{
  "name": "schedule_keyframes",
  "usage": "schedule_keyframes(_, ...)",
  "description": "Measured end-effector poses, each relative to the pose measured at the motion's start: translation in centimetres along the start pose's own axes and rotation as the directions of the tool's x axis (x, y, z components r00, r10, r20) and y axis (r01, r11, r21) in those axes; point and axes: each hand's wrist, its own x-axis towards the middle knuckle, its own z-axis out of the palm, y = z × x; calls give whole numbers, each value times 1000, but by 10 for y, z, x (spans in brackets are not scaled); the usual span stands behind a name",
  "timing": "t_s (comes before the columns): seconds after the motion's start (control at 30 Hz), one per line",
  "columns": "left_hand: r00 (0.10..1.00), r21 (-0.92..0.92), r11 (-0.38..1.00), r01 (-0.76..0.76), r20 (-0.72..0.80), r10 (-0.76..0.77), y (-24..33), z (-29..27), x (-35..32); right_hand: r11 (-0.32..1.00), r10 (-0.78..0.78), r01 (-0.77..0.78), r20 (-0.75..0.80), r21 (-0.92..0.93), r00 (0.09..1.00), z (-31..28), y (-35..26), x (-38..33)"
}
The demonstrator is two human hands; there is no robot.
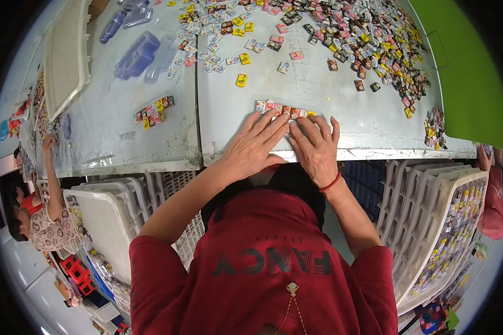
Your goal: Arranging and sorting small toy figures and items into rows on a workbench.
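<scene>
The left hand (248, 146) is laid with its fingers extended and close together across a row of small packets (286, 109), and the right hand (317, 155) is set over the row's other end with its fingers bent and slightly parted; whether anything is pinched in either grip cannot be told, since the undersides of the fingers are hidden. The row lies on the tabletop (369, 125), close to its near edge, and its lower side is covered by the fingers. White, pink, brown and yellow faces can be made out on the packets, but their printed labels are too small to be read. A red bracelet (331, 183) is worn on the right wrist. Dark lettering, seen upside down, is printed across the red shirt (296, 234); the lower part of the shirt is cut off by the frame. To the left, a small cluster of packets (153, 113) lies beyond the table seam, below some bluish plastic trays (137, 58). At the upper right, a loose heap of packets (374, 47) is cut off at the top. Stacked white crates (413, 201) are partly hidden under the tabletop. A co-worker (53, 229) is distorted near the left rim.
</scene>
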Motion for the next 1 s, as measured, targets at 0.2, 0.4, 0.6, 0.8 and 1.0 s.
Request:
schedule_keyframes(0.2, 998, -41, 997, 62, 24, -61, 1, 2, -5, 996, 59, -59, 11, 64, 998, -2, -1, -3)
schedule_keyframes(0.4, 996, -12, 996, 86, 27, -85, 5, 3, -6, 998, 17, -16, -12, 53, 1000, -1, -1, -8)
schedule_keyframes(0.6, 997, 45, 996, 72, 38, -74, 5, 2, -5, 999, 13, -11, -30, 52, 999, 2, 2, -8)
schedule_keyframes(0.8, 996, 5, 997, 77, -43, -77, -2, 2, -5, 958, 75, -69, -12, 279, 997, -9, 6, 0)
schedule_keyframes(1.0, 1000, 72, 997, 4, -22, -2, -4, -7, 30, 991, 41, -31, -79, 129, 996, -18, 41, 10)
